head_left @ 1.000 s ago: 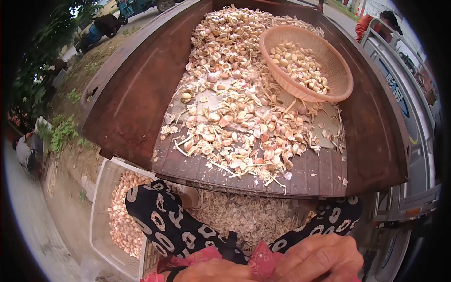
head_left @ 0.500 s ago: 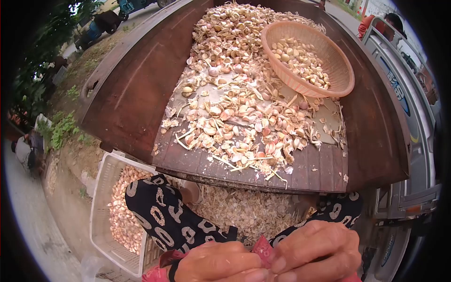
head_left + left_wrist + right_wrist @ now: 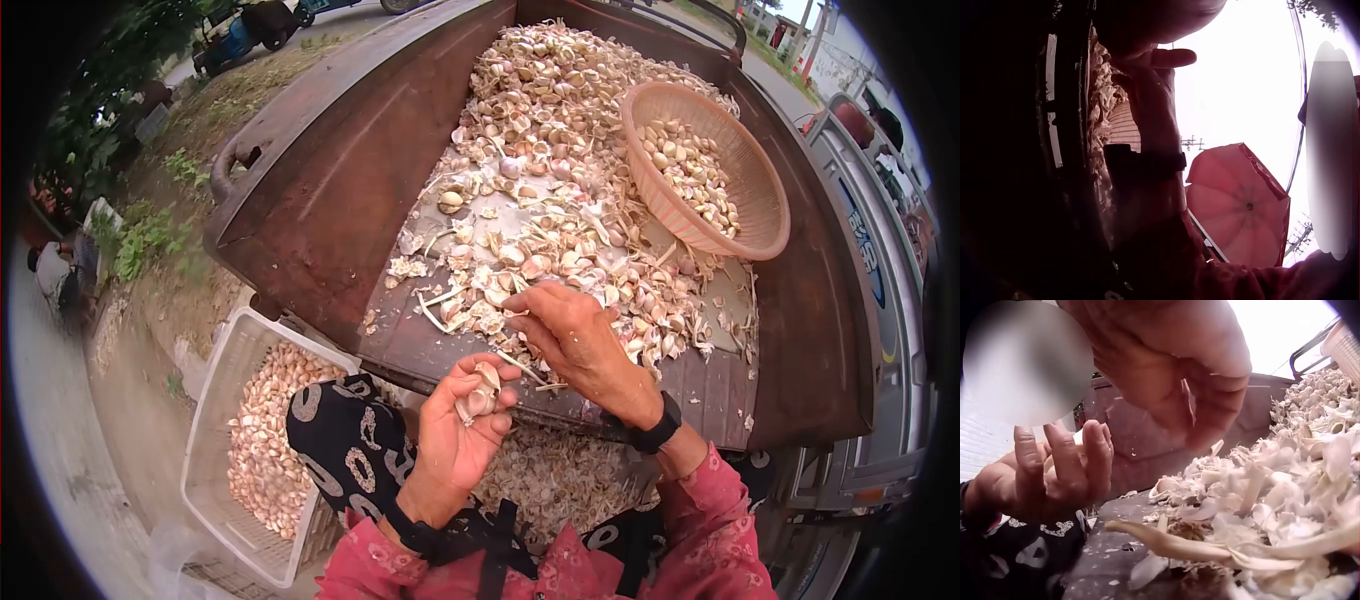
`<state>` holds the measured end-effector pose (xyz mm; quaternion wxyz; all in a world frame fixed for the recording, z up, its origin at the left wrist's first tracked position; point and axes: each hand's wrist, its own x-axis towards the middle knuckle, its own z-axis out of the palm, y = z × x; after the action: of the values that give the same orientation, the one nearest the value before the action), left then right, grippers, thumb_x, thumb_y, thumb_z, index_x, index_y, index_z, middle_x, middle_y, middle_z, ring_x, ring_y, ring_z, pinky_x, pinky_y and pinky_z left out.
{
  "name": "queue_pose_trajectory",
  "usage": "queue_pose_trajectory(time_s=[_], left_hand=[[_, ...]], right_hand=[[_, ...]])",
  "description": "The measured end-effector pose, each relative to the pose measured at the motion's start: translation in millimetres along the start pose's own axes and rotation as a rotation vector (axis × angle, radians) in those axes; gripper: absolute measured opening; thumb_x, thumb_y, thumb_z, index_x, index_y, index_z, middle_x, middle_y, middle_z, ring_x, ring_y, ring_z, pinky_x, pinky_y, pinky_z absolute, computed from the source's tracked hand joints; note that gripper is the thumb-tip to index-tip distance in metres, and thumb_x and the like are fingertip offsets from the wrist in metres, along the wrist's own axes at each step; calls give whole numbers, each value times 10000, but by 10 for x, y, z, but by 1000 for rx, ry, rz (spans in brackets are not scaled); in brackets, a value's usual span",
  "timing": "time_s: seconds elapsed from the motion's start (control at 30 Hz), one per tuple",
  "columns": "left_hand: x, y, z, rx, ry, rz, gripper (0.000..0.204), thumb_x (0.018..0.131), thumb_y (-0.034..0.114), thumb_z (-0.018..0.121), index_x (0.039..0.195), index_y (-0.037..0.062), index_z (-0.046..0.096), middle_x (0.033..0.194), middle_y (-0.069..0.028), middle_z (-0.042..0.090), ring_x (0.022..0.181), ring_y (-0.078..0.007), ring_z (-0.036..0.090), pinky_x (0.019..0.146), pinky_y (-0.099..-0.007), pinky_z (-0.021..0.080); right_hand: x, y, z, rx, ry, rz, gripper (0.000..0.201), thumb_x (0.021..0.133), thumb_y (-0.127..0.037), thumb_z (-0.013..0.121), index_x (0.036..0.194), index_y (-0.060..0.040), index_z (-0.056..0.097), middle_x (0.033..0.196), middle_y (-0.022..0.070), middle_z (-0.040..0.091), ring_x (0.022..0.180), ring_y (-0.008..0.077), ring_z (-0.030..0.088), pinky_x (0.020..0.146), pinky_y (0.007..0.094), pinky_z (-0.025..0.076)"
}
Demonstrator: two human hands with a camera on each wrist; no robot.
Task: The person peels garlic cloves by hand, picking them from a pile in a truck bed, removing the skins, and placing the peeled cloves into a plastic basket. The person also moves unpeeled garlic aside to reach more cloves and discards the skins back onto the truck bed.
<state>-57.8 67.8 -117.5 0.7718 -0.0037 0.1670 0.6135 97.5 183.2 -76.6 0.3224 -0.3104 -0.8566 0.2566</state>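
My left hand [image 3: 452, 432], palm up near the cart bed's front edge, holds a few joined garlic cloves [image 3: 480, 396] in bent fingers. To its right and farther forward, my right hand [image 3: 572, 335] hangs palm down over loose garlic skins and cloves [image 3: 590, 262], fingers loosely bent with thumb and forefinger apart. Close up in the right wrist view, the right fingers [image 3: 1213, 412] are just above the heap, and small flakes show in the air beside them. The left wrist view is mostly dark, with the right hand [image 3: 1155, 106] beyond the left palm.
A pink plastic basket [image 3: 765, 245] of peeled cloves leans on the heap at the bed's right. High rusty walls [image 3: 330, 180] flank the bed. Below left stands a white crate [image 3: 205, 440] with many cloves; skins [image 3: 560, 480] litter the ground between my legs.
Both hands have come up from the bottom of the view, where they were together, and separated. The right one reached forward over the skins. The head view has turned slightly left.
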Motion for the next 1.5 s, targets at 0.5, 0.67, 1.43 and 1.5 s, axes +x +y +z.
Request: queue_pose_trajectory(time_s=[0.5, 0.67, 1.43, 1.5], left_hand=[[46, 165, 213, 443, 226, 44, 253, 988, 320, 610, 980, 67, 623, 850, -33, 657, 646, -66, 605, 443, -184, 432], [-75, 19, 332, 526, 112, 45, 271, 978, 235, 631, 1128, 10, 623, 836, -44, 657, 611, -58, 575, 371, -169, 383], [-1290, -250, 1357, 1137, -887, 843, 230, 789, -30, 737, 1017, -44, 709, 1030, -240, 677, 621, -210, 626, 497, -259, 486], [-1210, -176, 1193, 1167, -883, 825, 245, 808, 0, 743, 1045, -41, 699, 1026, -216, 686, 669, -224, 643, 529, -281, 504]], right_hand=[[-119, -133, -102, 142, 39, -56, 199, 847, 48, 645, 1023, -40, 680, 949, 106, 642, 855, 247, 654, 714, 326, 526], [-474, -365, -172, 56, 57, -138, 279, 826, 97, 641, 1067, -38, 676, 1043, 123, 647, 915, 247, 677, 728, 310, 574], [-1102, -1674, -1037, 741, 171, -558, 157, 753, 26, 757, 905, 49, 726, 996, 174, 700, 651, 241, 672, 557, 309, 547], [-1048, -1646, -1025, 714, 200, -389, 161, 774, 36, 735, 933, 35, 716, 970, 158, 696, 681, 241, 676, 571, 322, 542]])
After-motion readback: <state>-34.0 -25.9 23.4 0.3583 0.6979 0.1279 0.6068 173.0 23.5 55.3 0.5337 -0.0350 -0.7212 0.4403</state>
